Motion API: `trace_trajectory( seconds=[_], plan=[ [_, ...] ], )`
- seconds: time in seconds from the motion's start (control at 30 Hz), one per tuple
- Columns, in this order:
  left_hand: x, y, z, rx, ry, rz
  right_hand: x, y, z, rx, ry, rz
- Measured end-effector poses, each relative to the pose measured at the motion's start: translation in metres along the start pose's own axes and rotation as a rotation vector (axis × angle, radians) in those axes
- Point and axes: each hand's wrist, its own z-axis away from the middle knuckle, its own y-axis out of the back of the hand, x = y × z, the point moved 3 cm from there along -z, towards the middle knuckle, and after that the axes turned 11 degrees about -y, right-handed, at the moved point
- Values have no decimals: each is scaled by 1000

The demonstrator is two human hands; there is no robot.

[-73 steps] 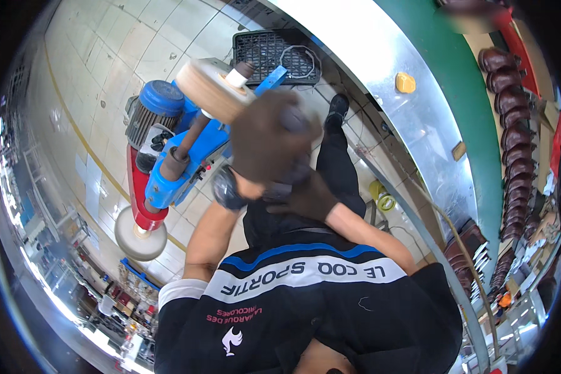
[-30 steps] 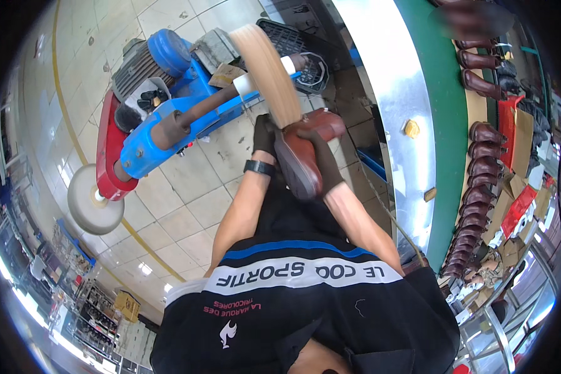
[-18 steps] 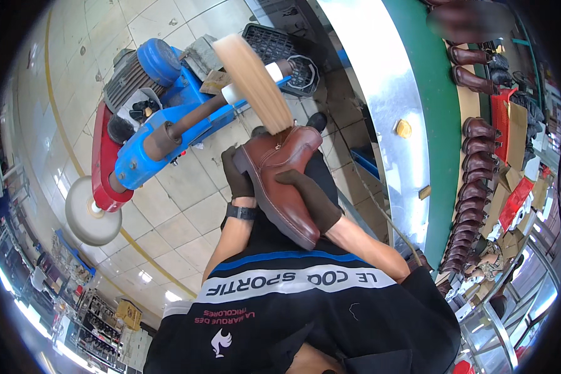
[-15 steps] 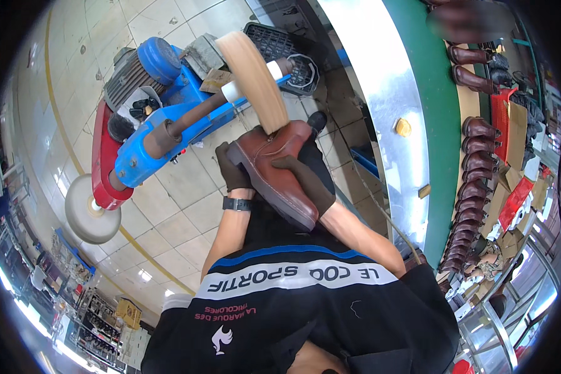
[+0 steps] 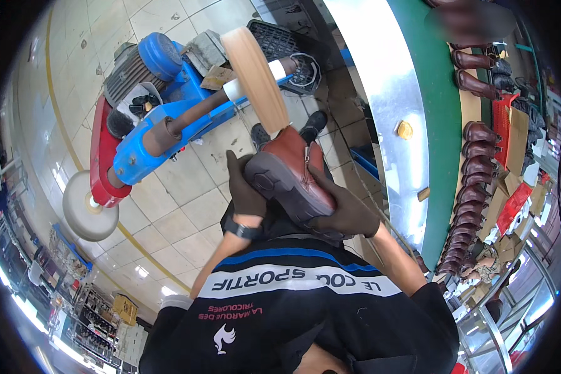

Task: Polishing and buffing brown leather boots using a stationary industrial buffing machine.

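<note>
A reddish-brown leather ankle boot [image 5: 298, 161] with a zipper is held tilted in front of my body, its dark sole turned partly up and to the left. My left hand [image 5: 246, 190], in a dark glove, presses against the heel end, its fingertips reaching past the sole. My right hand [image 5: 352, 209], gloved too, wraps round the toe end and the side by the zipper. At its far end the boot's leather meets the lower rim of a tan buffing wheel [image 5: 255, 78], which looks blurred; whether they press together I cannot tell.
The wheel sits on the shaft of a blue machine [image 5: 134, 156] with a motor. A pale round wheel [image 5: 90, 206] is at its left end. To the right are a shiny metal-edged bench [image 5: 389, 81], a green surface [image 5: 439, 124] and several brown boots [image 5: 474, 187] in a row.
The boot has turned, so its sole and zipper side show more. My right hand has shifted down to the toe end, and my left hand's fingers have straightened beside the heel.
</note>
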Motion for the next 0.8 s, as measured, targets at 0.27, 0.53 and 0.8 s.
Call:
trace_trajectory(
  seconds=[0.27, 0.53, 0.8],
  plan=[
    [-41, 38, -107, -877, -386, -909, 16, 12, -14, 5, 48, -372],
    [-42, 19, -107, -557, 156, -66, 22, 7, -20, -114, 98, -530],
    [-59, 40, -129, -626, 94, -91, -39, -37, 0, 619, 154, 353]
  ],
)
